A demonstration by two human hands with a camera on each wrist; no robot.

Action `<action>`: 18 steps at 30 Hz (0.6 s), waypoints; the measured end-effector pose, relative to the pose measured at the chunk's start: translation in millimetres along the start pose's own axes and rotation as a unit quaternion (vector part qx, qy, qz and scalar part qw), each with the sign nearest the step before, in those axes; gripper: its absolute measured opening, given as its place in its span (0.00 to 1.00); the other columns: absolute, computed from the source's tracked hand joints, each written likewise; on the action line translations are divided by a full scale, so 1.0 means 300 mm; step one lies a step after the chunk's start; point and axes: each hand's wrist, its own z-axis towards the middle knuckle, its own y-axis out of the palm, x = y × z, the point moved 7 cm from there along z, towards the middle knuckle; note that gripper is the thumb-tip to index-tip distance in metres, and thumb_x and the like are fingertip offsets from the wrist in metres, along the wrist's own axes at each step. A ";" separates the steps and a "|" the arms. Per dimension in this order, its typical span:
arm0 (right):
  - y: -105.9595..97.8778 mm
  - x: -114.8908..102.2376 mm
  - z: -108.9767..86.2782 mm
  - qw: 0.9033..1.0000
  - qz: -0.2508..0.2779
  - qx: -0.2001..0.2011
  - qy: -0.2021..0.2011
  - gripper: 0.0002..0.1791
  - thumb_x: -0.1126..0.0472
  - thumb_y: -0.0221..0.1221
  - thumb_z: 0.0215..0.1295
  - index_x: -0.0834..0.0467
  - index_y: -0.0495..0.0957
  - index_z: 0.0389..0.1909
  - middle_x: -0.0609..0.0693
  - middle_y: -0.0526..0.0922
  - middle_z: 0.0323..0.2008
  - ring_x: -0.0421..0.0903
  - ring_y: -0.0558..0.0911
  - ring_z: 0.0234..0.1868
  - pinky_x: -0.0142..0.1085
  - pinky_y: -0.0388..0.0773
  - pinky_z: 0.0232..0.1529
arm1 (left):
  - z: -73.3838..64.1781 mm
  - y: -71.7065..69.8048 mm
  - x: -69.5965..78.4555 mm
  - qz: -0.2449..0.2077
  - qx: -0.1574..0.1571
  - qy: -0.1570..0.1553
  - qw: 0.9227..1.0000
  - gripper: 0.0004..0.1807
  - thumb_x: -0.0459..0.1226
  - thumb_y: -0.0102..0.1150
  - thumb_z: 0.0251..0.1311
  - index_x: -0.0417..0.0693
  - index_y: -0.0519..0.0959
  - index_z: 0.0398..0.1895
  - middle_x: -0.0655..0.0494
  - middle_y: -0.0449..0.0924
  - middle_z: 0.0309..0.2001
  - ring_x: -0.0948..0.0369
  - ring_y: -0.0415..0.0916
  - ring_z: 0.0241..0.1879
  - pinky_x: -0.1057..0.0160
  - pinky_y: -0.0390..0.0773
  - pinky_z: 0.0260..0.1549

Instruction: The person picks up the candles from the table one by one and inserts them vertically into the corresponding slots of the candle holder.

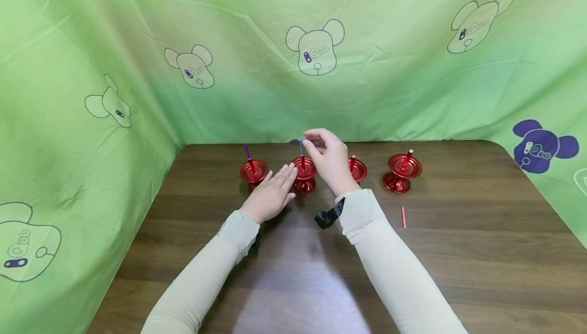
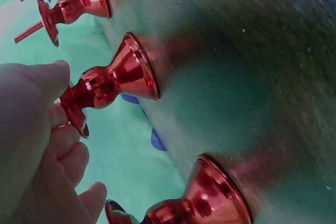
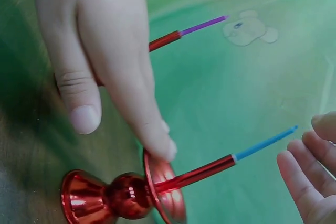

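Observation:
Four red metal candle holders stand in a row. In the second one (image 1: 304, 168) a thin blue candle (image 3: 266, 142) rises from the red central tube (image 3: 202, 172). My left hand (image 1: 271, 195) touches this holder's dish rim with its outstretched fingertips, the thumb apart from the dish in the right wrist view. Around the candle's upper end, my right hand (image 1: 331, 158) has its fingers loosely bent. The right wrist view shows those fingertips (image 3: 289, 163) just off the candle. A purple candle (image 1: 247, 151) stands in the leftmost holder (image 1: 254, 171), partly behind my left hand.
The third holder (image 1: 358, 170) is partly covered by my right hand. At the right stands the fourth holder (image 1: 398, 181), its tube bare of any candle. A pink candle (image 1: 403, 217) lies on the wooden table (image 1: 468, 252). Green printed cloth (image 1: 257, 89) hangs behind.

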 end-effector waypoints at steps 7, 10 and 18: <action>-0.065 -0.043 -0.051 0.999 -0.019 0.029 -0.040 0.09 0.67 0.62 0.70 0.65 0.84 0.47 0.57 0.85 0.44 0.50 0.85 0.45 0.42 0.84 0.47 | 0.003 -0.002 0.001 -0.013 0.005 0.000 1.000 0.35 0.46 0.49 0.78 0.44 0.52 0.81 0.50 0.46 0.81 0.55 0.44 0.80 0.46 0.52 0.75; -0.090 -0.046 -0.079 0.998 -0.029 0.032 -0.050 0.08 0.67 0.63 0.69 0.64 0.84 0.46 0.56 0.85 0.44 0.50 0.85 0.44 0.35 0.83 0.44 | 0.006 0.004 -0.002 -0.021 0.004 -0.005 1.000 0.36 0.46 0.48 0.78 0.45 0.51 0.81 0.52 0.44 0.81 0.56 0.42 0.80 0.46 0.51 0.75; -0.143 -0.021 -0.166 0.998 -0.036 0.035 -0.023 0.07 0.71 0.63 0.66 0.65 0.85 0.43 0.57 0.85 0.40 0.46 0.81 0.37 0.18 0.74 0.37 | 0.000 0.020 -0.005 -0.021 0.021 -0.012 0.999 0.37 0.50 0.48 0.77 0.45 0.51 0.82 0.52 0.47 0.81 0.56 0.42 0.80 0.44 0.51 0.75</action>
